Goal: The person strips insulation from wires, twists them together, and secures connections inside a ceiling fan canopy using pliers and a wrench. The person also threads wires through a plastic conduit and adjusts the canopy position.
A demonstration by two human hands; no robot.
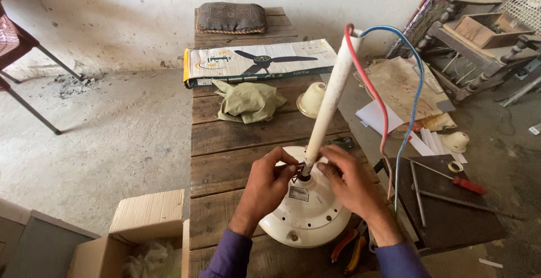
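A: What are the hands at?

B: Both are at the foot of the white rod (pixel 332 95), where it meets the cream fan motor (pixel 307 210) under them on the tabletop (pixel 225 143). The left hand (pixel 269 185) has its fingers curled in, pinching at the joint; the right hand (pixel 349 181) does the same from the other side. What they pinch is too small to tell, perhaps a pin

A: And the rod?

B: It leans up and away from the hands, with a red wire (pixel 375 100) and a blue wire (pixel 414 81) coming out of its top and hanging past the right hand

A: Anything else close?

B: Pliers (pixel 349 247) just beside the right wrist, a cloth (pixel 248 102) and a cream cup (pixel 311 99) beyond the hands
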